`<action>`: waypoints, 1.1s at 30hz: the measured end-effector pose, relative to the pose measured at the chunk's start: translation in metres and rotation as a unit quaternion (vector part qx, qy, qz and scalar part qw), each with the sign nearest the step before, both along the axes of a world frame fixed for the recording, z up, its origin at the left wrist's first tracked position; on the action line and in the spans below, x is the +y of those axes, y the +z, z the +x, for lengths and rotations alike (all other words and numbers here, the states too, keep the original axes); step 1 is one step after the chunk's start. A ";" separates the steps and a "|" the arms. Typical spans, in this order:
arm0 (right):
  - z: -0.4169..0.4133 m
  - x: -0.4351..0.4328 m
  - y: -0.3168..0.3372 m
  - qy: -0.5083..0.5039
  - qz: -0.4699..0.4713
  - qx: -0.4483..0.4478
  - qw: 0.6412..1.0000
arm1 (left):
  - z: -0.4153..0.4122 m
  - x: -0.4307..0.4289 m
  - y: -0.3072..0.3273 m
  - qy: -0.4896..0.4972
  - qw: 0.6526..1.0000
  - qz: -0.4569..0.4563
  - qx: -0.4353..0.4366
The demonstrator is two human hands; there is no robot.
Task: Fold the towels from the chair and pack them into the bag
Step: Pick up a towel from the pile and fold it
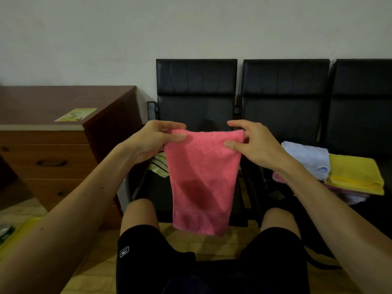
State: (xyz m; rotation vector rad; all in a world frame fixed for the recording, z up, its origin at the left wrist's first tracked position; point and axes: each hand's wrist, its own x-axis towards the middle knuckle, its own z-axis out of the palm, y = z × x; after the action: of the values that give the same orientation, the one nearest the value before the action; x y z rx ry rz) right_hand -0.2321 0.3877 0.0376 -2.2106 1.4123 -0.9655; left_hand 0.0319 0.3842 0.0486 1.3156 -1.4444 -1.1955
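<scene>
Hands are up in front of the body, well apart, with the pink towel [201,177] stretched between them along its top edge. The left hand [156,139] pinches the top left corner between thumb and curled fingers. The right hand [251,143] pinches the top right corner, thumb on the near face and index finger raised above the edge. From that edge the towel hangs free, narrowing a little downward, its bottom hem between the knees and clear of the floor [180,236]. A darker patch shows on its lower half; whether it is shadow or damp I cannot tell. Behind the hands stands a black padded chair [196,92], with a second chair [285,92] behind the right hand and a third chair [364,92] farther right, all backed against the pale wall [191,28]. Just below the left hand a striped towel [158,166] lies on the first seat, half hidden by the pink one. Right of the right wrist, on the seats, a folded blue towel [307,162] touches a folded yellow towel [356,177], both on top of other folded cloth. Below the right wrist is something black, too dark to make out. Left of the left hand a wooden drawer unit [48,160] bears a yellow-green sticker [76,115] on its tabletop. Under the left forearm the corner of a yellow tray [19,232] shows. Black shorts [137,262] cover the thighs.
</scene>
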 end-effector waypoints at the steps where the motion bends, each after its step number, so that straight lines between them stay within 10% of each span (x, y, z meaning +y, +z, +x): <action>1: 0.001 0.000 0.000 -0.002 -0.005 0.010 1.000 | 0.001 -0.001 -0.001 0.004 1.000 -0.003 -0.012; 16: -0.001 -0.005 -0.013 -0.053 -0.045 -0.029 0.997 | -0.007 -0.009 -0.020 0.099 0.937 -0.224 -0.251; 33: -0.007 -0.008 -0.019 -0.113 -0.008 -0.052 0.992 | -0.006 -0.010 -0.036 0.075 0.910 -0.258 -0.315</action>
State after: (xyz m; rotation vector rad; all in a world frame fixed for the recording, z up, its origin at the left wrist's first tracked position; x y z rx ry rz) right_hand -0.2396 0.3801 0.0189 -2.0100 1.6367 -1.1529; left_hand 0.0257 0.3740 0.0128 1.4475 -1.8928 -0.2271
